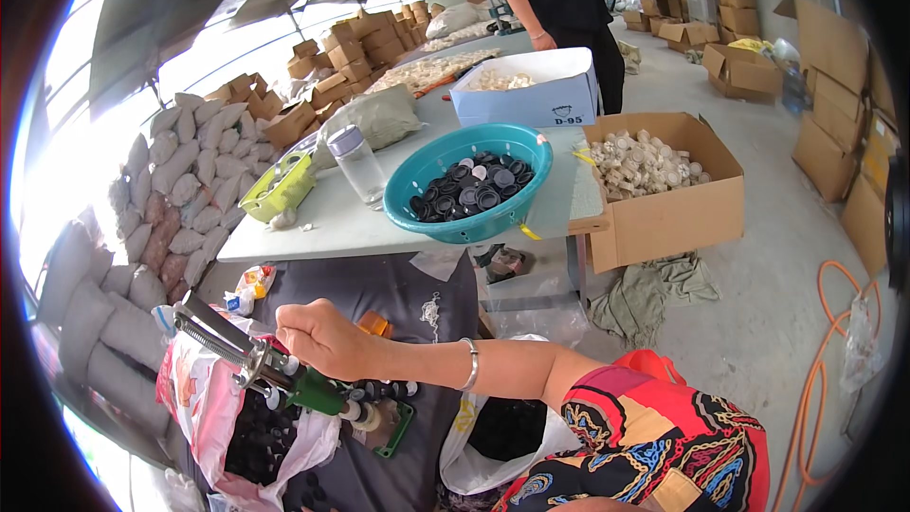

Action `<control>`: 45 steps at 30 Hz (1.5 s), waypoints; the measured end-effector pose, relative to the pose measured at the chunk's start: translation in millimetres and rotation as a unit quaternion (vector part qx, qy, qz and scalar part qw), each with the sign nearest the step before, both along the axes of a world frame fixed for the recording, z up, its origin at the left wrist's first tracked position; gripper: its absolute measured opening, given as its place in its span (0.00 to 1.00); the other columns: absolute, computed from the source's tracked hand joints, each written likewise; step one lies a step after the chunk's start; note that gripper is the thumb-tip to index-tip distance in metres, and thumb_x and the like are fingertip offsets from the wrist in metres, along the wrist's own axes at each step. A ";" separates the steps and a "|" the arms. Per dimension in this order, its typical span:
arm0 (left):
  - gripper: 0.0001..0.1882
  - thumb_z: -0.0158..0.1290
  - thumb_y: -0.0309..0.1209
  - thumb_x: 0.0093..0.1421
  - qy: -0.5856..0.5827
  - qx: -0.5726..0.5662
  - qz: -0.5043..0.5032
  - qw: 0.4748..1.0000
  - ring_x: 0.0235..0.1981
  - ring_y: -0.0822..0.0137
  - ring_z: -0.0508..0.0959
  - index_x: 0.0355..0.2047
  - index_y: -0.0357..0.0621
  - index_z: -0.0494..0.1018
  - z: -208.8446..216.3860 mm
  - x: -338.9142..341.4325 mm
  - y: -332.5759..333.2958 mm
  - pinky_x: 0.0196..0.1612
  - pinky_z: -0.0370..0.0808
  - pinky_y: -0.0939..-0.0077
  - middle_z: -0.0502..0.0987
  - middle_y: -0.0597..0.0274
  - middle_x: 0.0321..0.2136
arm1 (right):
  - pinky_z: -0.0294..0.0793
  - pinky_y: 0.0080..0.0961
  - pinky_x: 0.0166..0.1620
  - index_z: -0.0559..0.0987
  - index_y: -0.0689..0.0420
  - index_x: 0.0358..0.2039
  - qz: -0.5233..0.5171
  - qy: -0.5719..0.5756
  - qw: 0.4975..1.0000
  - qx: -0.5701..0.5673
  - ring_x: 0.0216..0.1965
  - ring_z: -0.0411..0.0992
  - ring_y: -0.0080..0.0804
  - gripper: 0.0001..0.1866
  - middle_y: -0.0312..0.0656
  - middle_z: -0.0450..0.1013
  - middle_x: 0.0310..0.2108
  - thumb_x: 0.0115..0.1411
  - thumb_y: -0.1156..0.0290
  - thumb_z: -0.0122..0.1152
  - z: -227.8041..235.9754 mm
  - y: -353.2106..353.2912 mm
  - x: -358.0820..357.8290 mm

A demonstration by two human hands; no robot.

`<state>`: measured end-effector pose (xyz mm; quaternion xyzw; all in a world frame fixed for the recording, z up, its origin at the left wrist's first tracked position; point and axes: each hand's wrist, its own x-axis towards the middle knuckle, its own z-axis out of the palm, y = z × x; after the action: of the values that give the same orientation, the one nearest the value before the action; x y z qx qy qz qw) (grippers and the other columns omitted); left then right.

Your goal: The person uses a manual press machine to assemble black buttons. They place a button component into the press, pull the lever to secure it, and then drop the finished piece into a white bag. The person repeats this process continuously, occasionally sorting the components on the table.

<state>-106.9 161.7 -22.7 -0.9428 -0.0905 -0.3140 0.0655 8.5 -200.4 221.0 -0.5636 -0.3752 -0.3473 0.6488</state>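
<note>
1. The right hand (pixel 322 337) is closed around the metal lever (pixel 223 337) of a green hand press (pixel 318 391), low in front of the person.
2. The left hand is out of sight (I cannot tell its state).
3. A white bag of black caps (pixel 248 441) sits just left of the press.
4. On the table (pixel 322 223) beyond stands a teal colander (pixel 469 180) of dark caps.

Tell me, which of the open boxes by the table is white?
The white box on the table behind the teal colander; the box of pale caps beside the table is plain brown cardboard.
</note>
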 end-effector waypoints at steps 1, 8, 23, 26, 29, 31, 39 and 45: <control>0.35 0.50 0.48 0.60 0.007 -0.005 0.007 1.000 0.48 0.42 0.75 0.61 0.36 0.63 1.4 -1.3 -1.3 0.49 0.70 0.50 0.73 0.42 0.53 | 0.60 0.23 0.22 0.64 0.61 0.23 -0.001 -0.001 1.000 -0.002 0.19 0.58 0.17 0.10 0.34 0.59 0.16 0.62 0.77 0.43 1.1 -0.6 -1.0; 0.36 0.52 0.47 0.59 0.007 -0.024 0.014 1.000 0.46 0.39 0.75 0.62 0.38 0.62 6.6 -0.3 -7.4 0.49 0.71 0.50 0.73 0.41 0.53 | 0.60 0.23 0.21 0.62 0.61 0.22 0.001 0.007 1.000 -0.005 0.17 0.57 0.16 0.11 0.33 0.58 0.14 0.63 0.76 0.45 -0.4 -1.3 0.4; 0.36 0.53 0.47 0.60 0.004 -0.036 0.016 0.999 0.45 0.39 0.75 0.63 0.38 0.62 4.1 0.8 -6.3 0.48 0.72 0.51 0.73 0.41 0.53 | 0.59 0.23 0.20 0.60 0.61 0.21 0.002 0.004 1.000 0.001 0.16 0.58 0.16 0.14 0.33 0.57 0.13 0.64 0.75 0.45 1.9 -1.1 -2.4; 0.36 0.53 0.47 0.59 0.000 -0.034 0.010 0.999 0.46 0.39 0.75 0.63 0.38 0.62 4.6 1.1 -5.8 0.48 0.72 0.52 0.73 0.41 0.53 | 0.60 0.23 0.20 0.61 0.61 0.21 -0.002 -0.001 1.000 -0.001 0.16 0.58 0.16 0.14 0.34 0.58 0.12 0.64 0.75 0.45 0.3 -0.6 0.0; 0.36 0.53 0.47 0.59 0.008 -0.040 0.009 0.999 0.46 0.40 0.76 0.62 0.37 0.62 8.0 0.9 -8.0 0.48 0.72 0.52 0.73 0.41 0.53 | 0.60 0.24 0.20 0.61 0.61 0.21 -0.005 0.004 1.000 -0.006 0.16 0.59 0.17 0.14 0.34 0.58 0.12 0.64 0.75 0.45 0.0 -1.7 -0.1; 0.36 0.53 0.47 0.59 0.013 -0.042 0.013 0.999 0.46 0.40 0.76 0.62 0.37 0.62 10.1 -0.4 -9.7 0.48 0.72 0.52 0.73 0.41 0.53 | 0.60 0.24 0.20 0.61 0.61 0.21 -0.009 0.001 1.000 -0.004 0.15 0.59 0.17 0.14 0.34 0.58 0.12 0.64 0.75 0.45 1.0 -1.7 -1.0; 0.36 0.54 0.45 0.59 0.017 -0.049 0.014 0.999 0.46 0.40 0.76 0.62 0.37 0.62 10.3 0.5 -10.6 0.49 0.72 0.52 0.72 0.41 0.53 | 0.60 0.24 0.20 0.61 0.61 0.21 -0.017 -0.003 1.000 -0.003 0.15 0.58 0.17 0.13 0.34 0.58 0.12 0.64 0.74 0.45 0.4 -2.1 -1.0; 0.36 0.54 0.45 0.59 0.020 -0.044 0.017 0.999 0.47 0.41 0.75 0.62 0.37 0.62 14.6 -1.9 -12.8 0.49 0.72 0.53 0.73 0.41 0.53 | 0.60 0.24 0.20 0.61 0.61 0.21 -0.014 -0.010 1.000 0.007 0.15 0.58 0.18 0.14 0.34 0.58 0.12 0.64 0.74 0.46 3.1 -2.2 -4.0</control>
<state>-108.8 148.9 -8.1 -0.9492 -0.1191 -0.2897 0.0308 4.6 -202.6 224.1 -0.5611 -0.3712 -0.3643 0.6440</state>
